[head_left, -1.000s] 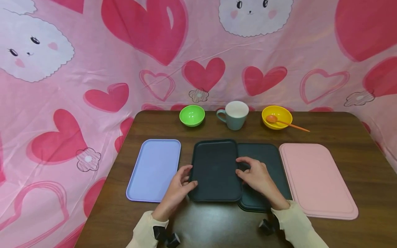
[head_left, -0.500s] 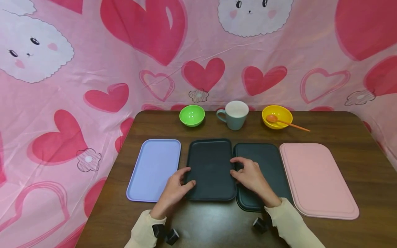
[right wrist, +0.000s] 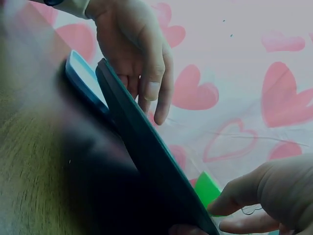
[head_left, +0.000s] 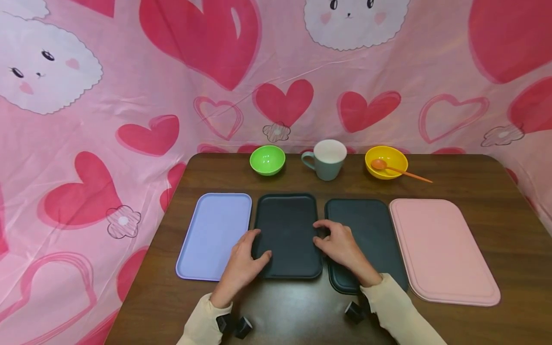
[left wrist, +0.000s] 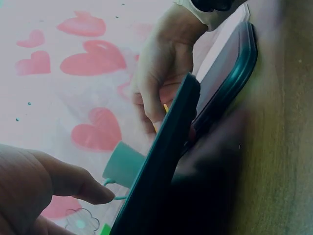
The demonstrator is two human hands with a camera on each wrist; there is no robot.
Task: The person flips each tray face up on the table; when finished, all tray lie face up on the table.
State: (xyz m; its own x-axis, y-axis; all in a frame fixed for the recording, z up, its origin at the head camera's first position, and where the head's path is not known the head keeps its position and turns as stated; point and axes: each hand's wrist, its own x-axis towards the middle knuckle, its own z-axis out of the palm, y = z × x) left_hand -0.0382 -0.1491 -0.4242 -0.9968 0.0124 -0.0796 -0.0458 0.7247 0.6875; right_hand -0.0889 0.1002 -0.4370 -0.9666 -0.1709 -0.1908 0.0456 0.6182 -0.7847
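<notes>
Smooth dark tray [head_left: 286, 235], rounded corners, low rim.
Left hand [head_left: 243, 262] and right hand [head_left: 341, 245] clamped on opposite edges; wood-grained table [head_left: 293, 309] beneath.

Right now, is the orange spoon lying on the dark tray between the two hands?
No, the orange spoon rests in the yellow bowl, beyond and apart from that dark tray.
</notes>
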